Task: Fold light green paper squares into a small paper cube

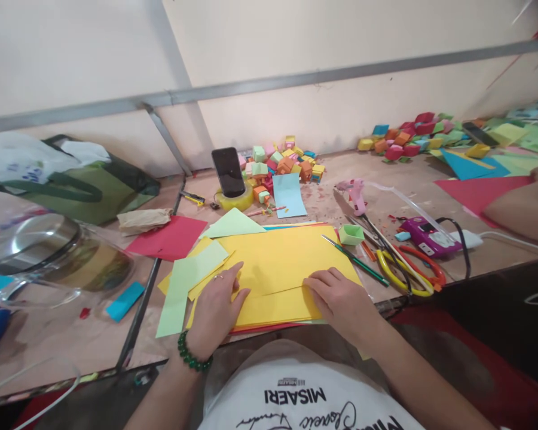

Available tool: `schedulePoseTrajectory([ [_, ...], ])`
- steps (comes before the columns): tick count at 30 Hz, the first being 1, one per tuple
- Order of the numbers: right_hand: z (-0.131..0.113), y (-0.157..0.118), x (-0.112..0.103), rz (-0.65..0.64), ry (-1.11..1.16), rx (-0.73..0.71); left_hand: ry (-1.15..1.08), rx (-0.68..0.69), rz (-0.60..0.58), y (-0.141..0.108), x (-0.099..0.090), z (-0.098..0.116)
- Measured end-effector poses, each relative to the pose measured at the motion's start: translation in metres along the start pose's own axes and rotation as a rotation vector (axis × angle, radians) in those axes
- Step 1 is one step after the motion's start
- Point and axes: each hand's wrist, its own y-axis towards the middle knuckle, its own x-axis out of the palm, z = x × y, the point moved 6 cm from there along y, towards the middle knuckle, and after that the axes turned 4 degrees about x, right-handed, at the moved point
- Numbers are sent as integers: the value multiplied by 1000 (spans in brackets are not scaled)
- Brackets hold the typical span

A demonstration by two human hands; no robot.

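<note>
In front of me, a stack of yellow paper (287,257) lies on the table, and a sheet edge crosses its lower part. My left hand (217,304) rests at the left side of the stack, thumb apart from the bent fingers. At the right end of that edge, my right hand (341,298) has its fingers together on the yellow paper; its thumb is partly hidden. Pale green paper strips (174,298) lie beside my left hand. A green pencil-like tool (358,260) and a small green paper box (351,235) are just beyond my right hand.
Scissors (403,272), a pink glue gun (356,196) and a purple device (430,236) lie right. A phone (228,172) stands in a tape roll (235,200) near paper cubes (291,164). A glass jug (94,257) is left. Another person's arm (520,203) reaches in at right.
</note>
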Motion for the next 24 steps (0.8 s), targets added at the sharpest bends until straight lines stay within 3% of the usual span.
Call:
schedulePoseTrajectory([
  [3, -12, 12, -3, 34, -9, -73, 25, 52, -10, 0, 3, 5],
  [5, -19, 18, 5, -33, 6, -96, 16, 79, -29, 2, 4, 7],
  [8, -15, 24, 24, -147, 2, 37, -33, 71, -52, 8, 3, 5],
  [11, -5, 25, 35, -124, -14, 195, -123, 47, -89, 19, 2, -1],
  [18, 0, 26, 35, -80, 103, 204, -423, -162, -385, 48, 17, -12],
  [21, 4, 26, 35, -65, 148, 219, -576, -124, -361, 54, 14, -7],
  [24, 10, 26, 36, -53, 158, 279, -617, 14, -251, 54, 7, 1],
])
